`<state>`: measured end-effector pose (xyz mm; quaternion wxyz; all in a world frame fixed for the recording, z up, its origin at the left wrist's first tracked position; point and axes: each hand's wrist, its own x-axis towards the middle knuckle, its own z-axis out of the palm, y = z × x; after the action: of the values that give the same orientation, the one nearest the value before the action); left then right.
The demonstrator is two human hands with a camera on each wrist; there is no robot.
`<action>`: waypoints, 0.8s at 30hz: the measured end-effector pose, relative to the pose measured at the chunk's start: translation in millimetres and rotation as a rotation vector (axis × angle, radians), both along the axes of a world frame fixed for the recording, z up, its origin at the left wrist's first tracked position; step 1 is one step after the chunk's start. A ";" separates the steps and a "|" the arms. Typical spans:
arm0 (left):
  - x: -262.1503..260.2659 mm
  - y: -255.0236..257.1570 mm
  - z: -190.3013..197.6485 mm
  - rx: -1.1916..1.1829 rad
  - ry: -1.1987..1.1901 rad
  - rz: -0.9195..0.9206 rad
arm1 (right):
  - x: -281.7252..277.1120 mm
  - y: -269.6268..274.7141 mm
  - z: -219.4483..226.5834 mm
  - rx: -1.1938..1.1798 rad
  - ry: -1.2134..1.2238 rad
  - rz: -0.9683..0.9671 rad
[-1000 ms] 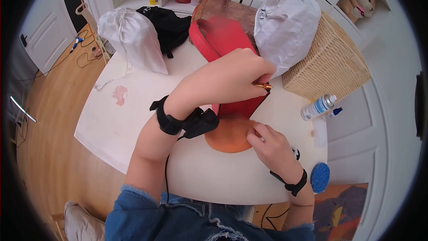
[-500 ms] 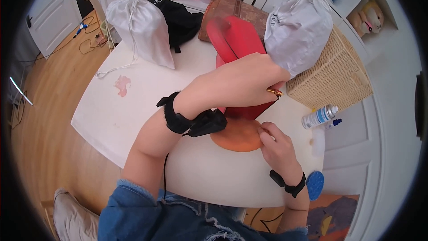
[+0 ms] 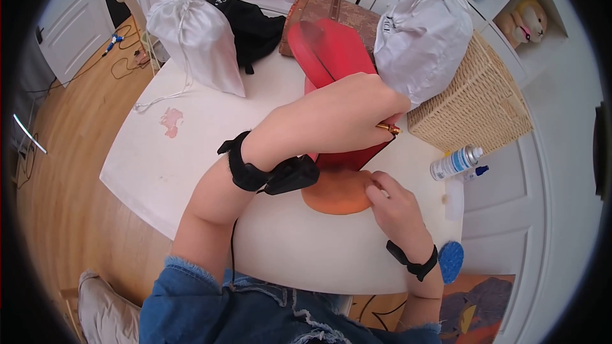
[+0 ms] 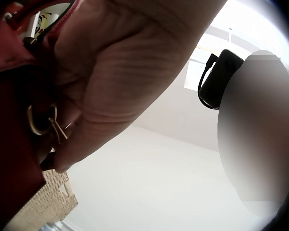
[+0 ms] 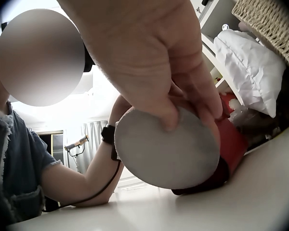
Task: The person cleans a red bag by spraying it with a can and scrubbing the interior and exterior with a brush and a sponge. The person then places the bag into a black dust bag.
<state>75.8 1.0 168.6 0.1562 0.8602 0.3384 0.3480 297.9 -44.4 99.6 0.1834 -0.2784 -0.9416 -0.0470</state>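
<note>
A red handbag (image 3: pixel 341 54) leans tilted over the table, its strap loop toward the back. My left hand (image 3: pixel 350 105) reaches across it and grips its near side by the gold metal fitting (image 3: pixel 390 129). In the left wrist view, gold rings (image 4: pixel 36 122) show beside the curled fingers. My right hand (image 3: pixel 398 207) pinches the edge of a round orange pad (image 3: pixel 335 197) against the bag's lower end. From the right wrist, the pad's grey face (image 5: pixel 159 149) shows, with the thumb on it and the fingers behind. Its orange face is hidden there.
A white drawstring bag (image 3: pixel 197 44) and a black cloth bag (image 3: pixel 258 32) lie at back left. Behind are a brown patterned case (image 3: pixel 338 9), another white bag (image 3: pixel 421 41) and a wicker basket (image 3: pixel 478 99). A spray can (image 3: pixel 456 164) and blue scrubber (image 3: pixel 452 262) are at right.
The head view has shifted slightly, so everything sits a little differently in it. Both hands keep their holds on the handbag and the pad, which stay close together.
</note>
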 end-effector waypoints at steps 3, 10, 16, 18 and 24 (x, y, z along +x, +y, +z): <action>1.8 1.0 -2.4 0.021 -0.005 0.006 | -1.5 0.5 -0.7 -0.084 0.026 0.027; 0.7 -0.5 -0.8 0.028 -0.010 0.001 | 5.5 -0.2 4.1 -0.286 -0.056 0.047; 0.4 -0.5 -0.2 0.020 -0.012 -0.004 | 7.5 -1.0 10.3 -0.131 -0.076 -0.053; -0.1 -1.0 1.3 0.018 -0.003 -0.004 | 6.7 -4.3 11.3 -0.057 -0.077 -0.071; 0.5 0.5 -2.3 -0.005 0.008 0.020 | -1.9 -15.0 20.5 0.376 0.030 -0.013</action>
<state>76.3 1.5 166.3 0.1536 0.8577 0.3485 0.3454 296.0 -59.3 120.1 0.2462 -0.2461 -0.9115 -0.2193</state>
